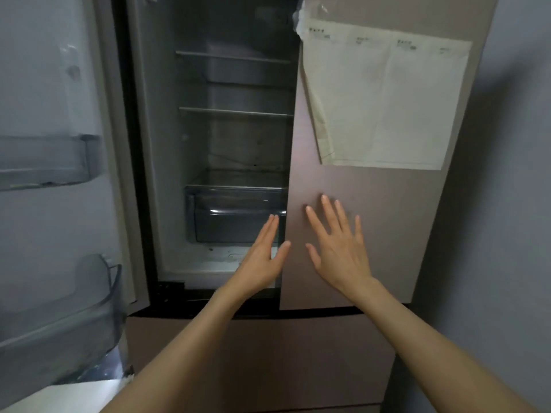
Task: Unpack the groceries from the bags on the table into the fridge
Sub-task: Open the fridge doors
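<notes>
The fridge stands in front of me with its left door point(53, 120) swung wide open and its pinkish right door point(369, 210) shut. Inside, two glass shelves point(235, 112) and a clear crisper drawer point(238, 216) hold nothing that I can see. My left hand point(262, 257) is stretched out with straight fingers at the inner edge of the right door, in front of the drawer. My right hand point(337, 248) has its fingers spread flat against the right door's front. Neither hand holds anything. No bags or groceries are in view.
The open left door carries two clear door bins point(47, 162), the lower bin point(68, 329) curved. A sheet of paper in plastic point(384, 99) is stuck on the right door. A lower drawer front point(268, 353) runs below. A grey wall point(512, 204) borders the right.
</notes>
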Demonstrator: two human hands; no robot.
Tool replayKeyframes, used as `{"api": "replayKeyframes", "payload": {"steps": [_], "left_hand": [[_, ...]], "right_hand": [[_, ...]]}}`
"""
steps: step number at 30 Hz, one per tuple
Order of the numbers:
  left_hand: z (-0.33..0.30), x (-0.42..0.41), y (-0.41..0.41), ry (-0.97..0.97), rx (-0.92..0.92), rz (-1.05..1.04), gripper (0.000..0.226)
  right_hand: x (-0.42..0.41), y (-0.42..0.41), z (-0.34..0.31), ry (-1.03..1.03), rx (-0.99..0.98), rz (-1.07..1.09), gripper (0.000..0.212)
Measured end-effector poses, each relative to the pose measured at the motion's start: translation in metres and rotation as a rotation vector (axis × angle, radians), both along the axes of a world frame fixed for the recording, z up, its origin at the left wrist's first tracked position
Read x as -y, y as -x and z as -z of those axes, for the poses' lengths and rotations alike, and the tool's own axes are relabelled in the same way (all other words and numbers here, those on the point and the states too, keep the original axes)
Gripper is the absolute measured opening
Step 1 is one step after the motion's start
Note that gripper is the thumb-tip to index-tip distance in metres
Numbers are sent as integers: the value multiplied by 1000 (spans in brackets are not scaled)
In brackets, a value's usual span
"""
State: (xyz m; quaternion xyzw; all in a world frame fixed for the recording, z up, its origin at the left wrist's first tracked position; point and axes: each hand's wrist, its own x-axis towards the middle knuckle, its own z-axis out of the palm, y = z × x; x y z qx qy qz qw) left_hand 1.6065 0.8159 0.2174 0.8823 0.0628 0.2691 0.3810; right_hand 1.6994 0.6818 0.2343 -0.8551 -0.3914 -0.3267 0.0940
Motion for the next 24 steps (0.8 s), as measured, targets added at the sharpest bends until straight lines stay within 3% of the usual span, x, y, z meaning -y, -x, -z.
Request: {"api": "replayKeyframes", "payload": {"steps": [8, 18, 24], "left_hand": [[-50, -24, -54, 395, 76, 169, 54], [-47, -29, -66, 543, 155, 199, 52], [-44, -4, -41, 509, 231, 198, 37]], "right_hand": [[-7, -11, 2, -98, -51, 47, 71], [7, -16, 11, -146, -177, 19, 68], [24, -3, 17, -204, -242, -31, 69]]}}
